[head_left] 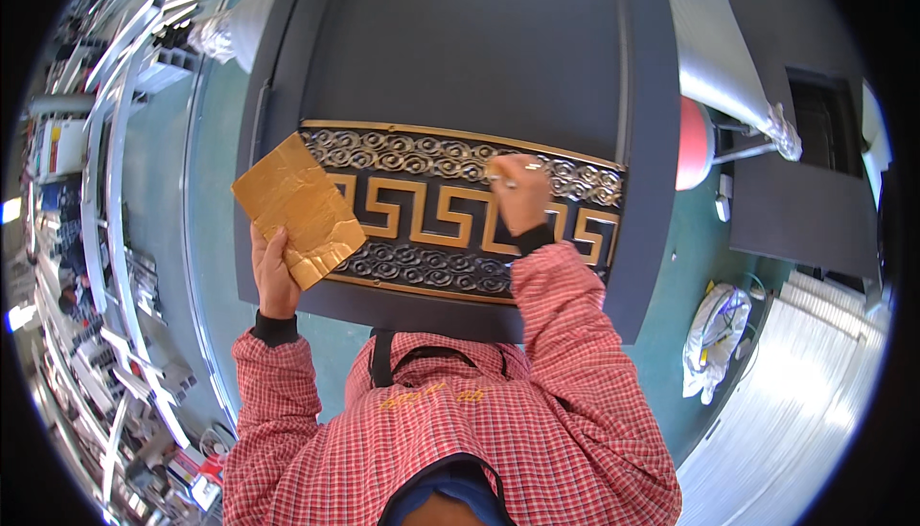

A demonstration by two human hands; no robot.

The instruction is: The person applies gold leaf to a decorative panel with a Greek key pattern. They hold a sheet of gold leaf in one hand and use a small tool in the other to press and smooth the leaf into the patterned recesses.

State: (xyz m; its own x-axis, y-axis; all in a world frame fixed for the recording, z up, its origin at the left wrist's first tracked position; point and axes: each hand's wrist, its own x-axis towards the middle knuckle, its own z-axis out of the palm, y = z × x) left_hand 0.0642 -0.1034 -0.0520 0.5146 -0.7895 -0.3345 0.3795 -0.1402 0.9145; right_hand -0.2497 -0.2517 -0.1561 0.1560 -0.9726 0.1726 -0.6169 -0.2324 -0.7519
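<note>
At centre frame, a dark door panel (460,37) lies flat, with a carved band (450,210) of gold key pattern and scrollwork across its near end. Right of centre, the right hand (522,191) is closed around a small pale tool (498,178), its tip touching the upper scroll strip of the band; what kind of tool it is cannot be told. Left of centre, the left hand (273,272) grips a creased gold sheet (297,208) by its lower edge, holding it tilted above the band's left end. The sheet looks thin and already wrinkled, so a tight grip or a draught could tear or fold it. A slip of the tool tip could scratch the scrollwork or smear gold onto the dark panel beside it. Metal rails (115,191) crowd the far left.
</note>
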